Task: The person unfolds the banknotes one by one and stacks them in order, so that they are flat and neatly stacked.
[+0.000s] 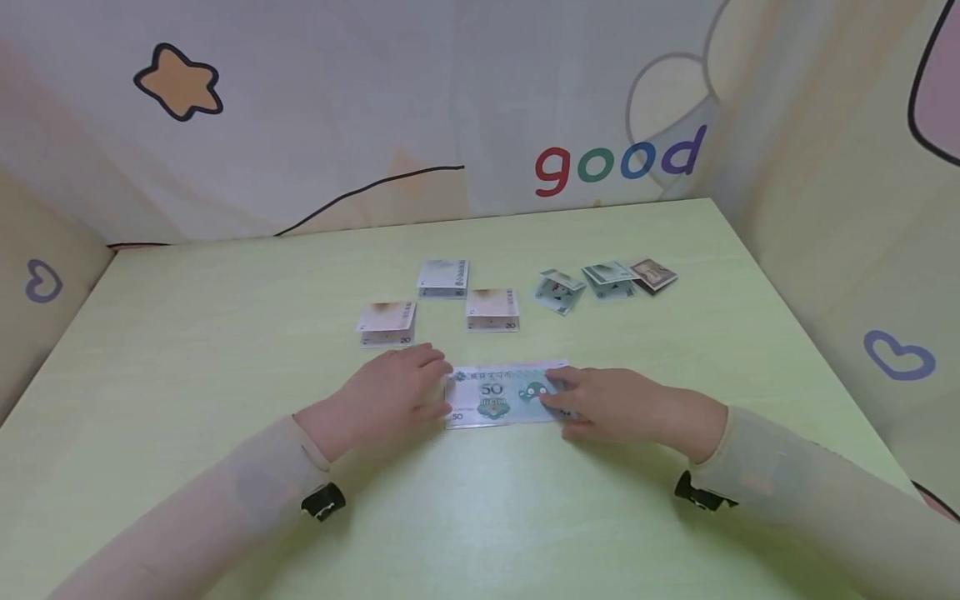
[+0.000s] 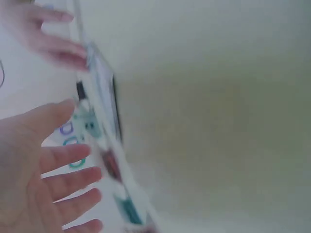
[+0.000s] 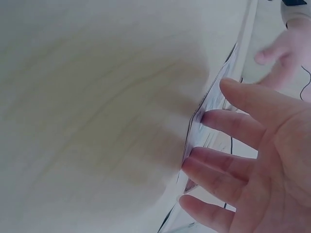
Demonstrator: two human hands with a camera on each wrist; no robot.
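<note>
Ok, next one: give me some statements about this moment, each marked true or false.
1. The 50 note lies between the left hand and the right hand. True.
2. The right hand touches the note's left end. False: its fingers are at the right end.
3. The word "good" shows beyond the table. True.
4. The folded note nearest the left hand shows a 50. False: that folded note shows a 20.

We see one pale banknote (image 1: 492, 397), printed with a green 50 and a green cartoon figure, spread out crosswise on the table (image 1: 480, 517); its partly covered right end perhaps bends slightly.
</note>
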